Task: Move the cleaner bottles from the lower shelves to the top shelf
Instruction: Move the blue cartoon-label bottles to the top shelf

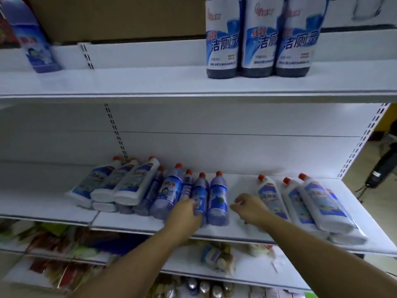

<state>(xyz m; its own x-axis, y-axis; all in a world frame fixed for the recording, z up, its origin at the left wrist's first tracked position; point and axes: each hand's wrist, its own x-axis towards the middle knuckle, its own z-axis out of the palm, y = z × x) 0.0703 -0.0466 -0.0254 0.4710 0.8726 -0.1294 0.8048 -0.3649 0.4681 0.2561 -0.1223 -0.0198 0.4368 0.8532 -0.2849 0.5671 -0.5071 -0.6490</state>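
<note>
Several cleaner bottles with red caps lie on the lower white shelf (236, 232). My left hand (185, 212) grips a blue bottle (200, 193) in the middle of the row. Right of it lies another blue bottle (218, 197). My right hand (250, 206) hovers over the bare gap beside that bottle with its fingers loosely curled and holds nothing. White bottles (320, 203) lie at the right, more white bottles (126, 182) at the left. On the top shelf (150, 82) stand three tall blue bottles (260, 37) and one leaning bottle (34, 37).
Below the lower shelf are further shelves with packaged goods (217, 257) and colourful packets (53, 244). A cardboard box (118, 16) stands behind the top shelf. At the right, past the shelf's end, is a black device (380, 168) on the floor.
</note>
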